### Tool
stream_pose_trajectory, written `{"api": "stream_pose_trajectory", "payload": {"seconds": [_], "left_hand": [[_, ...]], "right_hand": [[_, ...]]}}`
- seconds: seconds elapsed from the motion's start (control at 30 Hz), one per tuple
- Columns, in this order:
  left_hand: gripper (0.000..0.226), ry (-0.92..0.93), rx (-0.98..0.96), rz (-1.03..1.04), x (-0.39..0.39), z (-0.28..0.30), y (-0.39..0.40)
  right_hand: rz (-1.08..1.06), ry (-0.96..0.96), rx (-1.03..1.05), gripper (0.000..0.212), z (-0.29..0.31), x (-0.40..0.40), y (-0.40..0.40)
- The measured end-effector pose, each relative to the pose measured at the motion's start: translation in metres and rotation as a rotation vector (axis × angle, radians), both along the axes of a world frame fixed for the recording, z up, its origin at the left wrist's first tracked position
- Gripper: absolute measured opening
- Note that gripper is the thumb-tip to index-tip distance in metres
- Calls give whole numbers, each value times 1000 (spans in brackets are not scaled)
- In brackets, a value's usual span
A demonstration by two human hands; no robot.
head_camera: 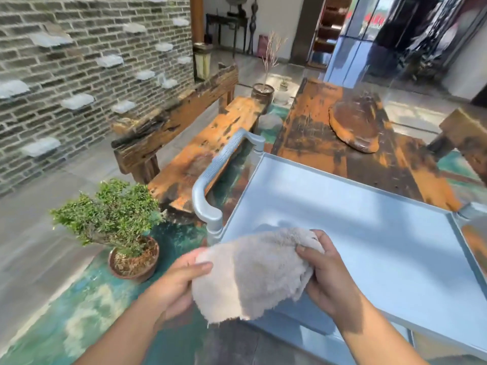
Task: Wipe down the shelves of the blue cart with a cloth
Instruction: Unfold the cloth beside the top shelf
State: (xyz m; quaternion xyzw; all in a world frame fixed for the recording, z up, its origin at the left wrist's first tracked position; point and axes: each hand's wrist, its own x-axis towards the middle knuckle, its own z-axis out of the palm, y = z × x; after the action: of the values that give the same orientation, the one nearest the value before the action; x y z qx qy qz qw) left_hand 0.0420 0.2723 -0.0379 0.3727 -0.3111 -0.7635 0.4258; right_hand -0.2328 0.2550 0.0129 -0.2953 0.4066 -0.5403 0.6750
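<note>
A fluffy grey cloth is stretched between both hands, held in the air above the near left corner of the blue cart's top shelf. My left hand pinches the cloth's left edge with thumb on top. My right hand grips the bunched right end. The shelf is a pale blue tray with a raised rim and nothing on it. The cart's ribbed handle curves up at the left end. A lower shelf shows under the cloth.
A potted bonsai stands on the floor left of the cart. A worn wooden bench and a long wooden table with a brown slab lie beyond the cart. A brick wall rises on the left.
</note>
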Motion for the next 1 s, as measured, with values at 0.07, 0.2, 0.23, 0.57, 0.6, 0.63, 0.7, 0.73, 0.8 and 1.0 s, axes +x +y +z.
{"api": "stream_pose_trajectory", "payload": {"seconds": [0.07,0.2,0.23,0.57,0.6,0.63,0.7,0.73,0.8,1.0], "left_hand": [[55,107,-46,60,4,20,-23],[58,14,-95,57,12,49,-70],[56,-19,-91,58,15,56,-83],[36,-379,-79,215,25,81,-251],[35,-419,-77,213,28,81,-267],[33,-452,-73,217,31,81,-282],[31,-488,-52,243,39,75,-312],[31,-498,-43,265,43,71,-325],[32,-509,-25,315,51,61,-347],[32,-541,31,370,58,22,-392]], "right_hand": [[-78,-24,-14,22,7,17,-17],[-160,-67,-23,20,13,38,-54],[-165,-74,-19,19,13,40,-64],[-125,-111,0,20,-13,48,-205],[-120,-106,14,19,-16,50,-220],[-116,-92,23,19,-20,54,-235],[-106,-88,31,20,-29,62,-263],[-105,-83,36,21,-33,66,-275],[-120,-54,59,21,-40,73,-297],[-289,16,197,20,-66,97,-331]]}}
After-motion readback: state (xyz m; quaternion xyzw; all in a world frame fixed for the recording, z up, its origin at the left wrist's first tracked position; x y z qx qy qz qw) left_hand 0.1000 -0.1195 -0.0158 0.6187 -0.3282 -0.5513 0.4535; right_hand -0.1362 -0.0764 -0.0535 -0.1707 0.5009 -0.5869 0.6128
